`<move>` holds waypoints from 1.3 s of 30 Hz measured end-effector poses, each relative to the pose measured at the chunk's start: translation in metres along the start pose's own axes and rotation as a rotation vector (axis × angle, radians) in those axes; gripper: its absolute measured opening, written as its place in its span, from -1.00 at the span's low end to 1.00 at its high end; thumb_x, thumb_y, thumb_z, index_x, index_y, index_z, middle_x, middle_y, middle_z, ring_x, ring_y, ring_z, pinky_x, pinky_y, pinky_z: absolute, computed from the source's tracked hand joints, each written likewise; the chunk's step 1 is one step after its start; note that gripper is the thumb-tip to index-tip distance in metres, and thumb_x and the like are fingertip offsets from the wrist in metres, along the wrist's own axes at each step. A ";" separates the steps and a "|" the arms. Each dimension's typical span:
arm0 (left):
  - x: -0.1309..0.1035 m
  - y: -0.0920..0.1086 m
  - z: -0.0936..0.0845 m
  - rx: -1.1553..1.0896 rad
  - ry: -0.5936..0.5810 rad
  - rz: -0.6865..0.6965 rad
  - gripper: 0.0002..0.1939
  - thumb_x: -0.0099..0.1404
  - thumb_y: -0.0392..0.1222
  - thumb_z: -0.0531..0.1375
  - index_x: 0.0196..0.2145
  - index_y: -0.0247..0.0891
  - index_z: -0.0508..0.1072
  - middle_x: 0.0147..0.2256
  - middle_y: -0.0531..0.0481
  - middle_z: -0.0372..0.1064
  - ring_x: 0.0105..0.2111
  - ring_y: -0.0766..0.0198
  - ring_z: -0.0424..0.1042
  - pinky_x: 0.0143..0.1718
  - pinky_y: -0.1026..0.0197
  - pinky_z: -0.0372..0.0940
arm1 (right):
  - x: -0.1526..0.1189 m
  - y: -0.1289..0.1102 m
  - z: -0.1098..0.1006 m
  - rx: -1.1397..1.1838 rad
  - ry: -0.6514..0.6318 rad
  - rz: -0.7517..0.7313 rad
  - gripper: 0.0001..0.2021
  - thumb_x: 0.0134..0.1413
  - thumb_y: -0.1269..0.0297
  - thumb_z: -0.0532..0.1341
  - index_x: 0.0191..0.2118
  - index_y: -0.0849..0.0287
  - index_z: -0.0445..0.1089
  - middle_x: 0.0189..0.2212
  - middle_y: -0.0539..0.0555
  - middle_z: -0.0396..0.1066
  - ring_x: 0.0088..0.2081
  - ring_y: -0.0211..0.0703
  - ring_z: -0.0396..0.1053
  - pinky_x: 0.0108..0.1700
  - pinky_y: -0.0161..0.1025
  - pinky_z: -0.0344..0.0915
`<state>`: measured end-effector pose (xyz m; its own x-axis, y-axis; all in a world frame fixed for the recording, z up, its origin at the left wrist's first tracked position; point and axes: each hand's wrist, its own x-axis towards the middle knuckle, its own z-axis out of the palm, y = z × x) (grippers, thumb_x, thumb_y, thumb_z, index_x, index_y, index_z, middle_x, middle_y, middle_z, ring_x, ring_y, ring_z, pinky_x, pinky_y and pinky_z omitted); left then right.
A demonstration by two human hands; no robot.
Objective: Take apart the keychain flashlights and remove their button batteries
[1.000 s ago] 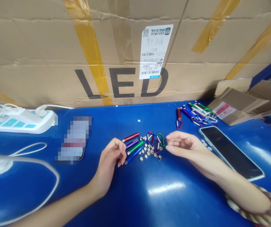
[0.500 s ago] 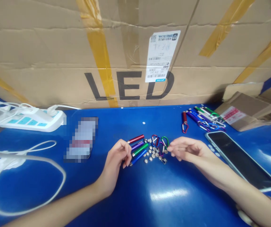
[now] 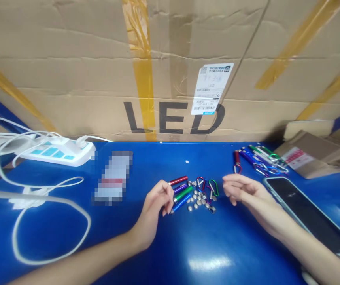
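My left hand [image 3: 158, 208] is by the left ends of a row of metal tubes, its fingers loosely bent with tips apart; nothing shows in its grasp. The row has a red tube [image 3: 178, 181], a purple tube [image 3: 180, 188], a green tube [image 3: 184, 194] and a blue tube [image 3: 182, 203]. To their right lie several silver button cells [image 3: 199, 197] and small carabiners, among them a green carabiner [image 3: 214, 186] and a red-and-blue carabiner [image 3: 201, 184]. My right hand [image 3: 244, 192] hovers just right of the green carabiner, its fingers loosely stretched and holding nothing visible.
Behind the blue table stands a large cardboard box [image 3: 99, 79]. A phone [image 3: 309, 213] and a bunch of finished-looking tubes with carabiners [image 3: 259, 158] lie at right, near a small carton [image 3: 315, 154]. At left are a power strip [image 3: 54, 152], white cables [image 3: 50, 198] and a blurred-out phone-like object [image 3: 113, 178].
The camera view has shifted, so the scene sits lower and further right. My right fingertips have drawn slightly away from the green carabiner. My left hand stays beside the tubes.
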<state>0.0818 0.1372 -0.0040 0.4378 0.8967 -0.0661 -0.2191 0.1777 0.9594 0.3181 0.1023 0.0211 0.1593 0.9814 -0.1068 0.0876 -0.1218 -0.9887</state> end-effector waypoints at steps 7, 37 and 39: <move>0.001 0.001 0.001 0.025 0.000 -0.017 -0.87 0.18 -0.18 0.05 -0.47 -0.24 0.17 -0.53 0.13 0.12 -0.60 0.40 0.07 -0.54 0.30 -0.03 | -0.007 -0.003 0.004 0.155 -0.119 -0.011 -0.74 -0.21 0.23 0.42 -0.33 0.14 0.43 -0.55 -0.05 0.32 -0.54 -0.35 0.21 -0.56 -0.42 0.20; 0.000 0.005 0.005 0.085 0.022 -0.040 -0.85 0.15 -0.14 0.05 -0.48 -0.24 0.15 -0.51 0.14 0.08 -0.59 0.42 0.06 -0.56 0.31 -0.05 | -0.017 0.002 0.005 0.300 -0.350 -0.167 -0.83 -0.07 0.40 0.35 -0.27 0.12 0.47 -0.52 -0.03 0.36 -0.50 -0.39 0.28 -0.46 -0.46 0.25; 0.000 0.005 0.005 0.084 0.019 -0.037 -0.85 0.16 -0.14 0.05 -0.48 -0.24 0.15 -0.51 0.14 0.08 -0.59 0.42 0.06 -0.56 0.30 -0.05 | -0.017 0.001 0.005 0.295 -0.343 -0.159 -0.86 -0.05 0.40 0.33 -0.28 0.12 0.48 -0.51 -0.02 0.37 -0.51 -0.38 0.26 -0.53 -0.48 0.22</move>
<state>0.0845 0.1360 0.0021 0.4273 0.8979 -0.1062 -0.1289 0.1768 0.9758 0.3108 0.0860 0.0217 -0.1710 0.9829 0.0684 -0.2065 0.0321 -0.9779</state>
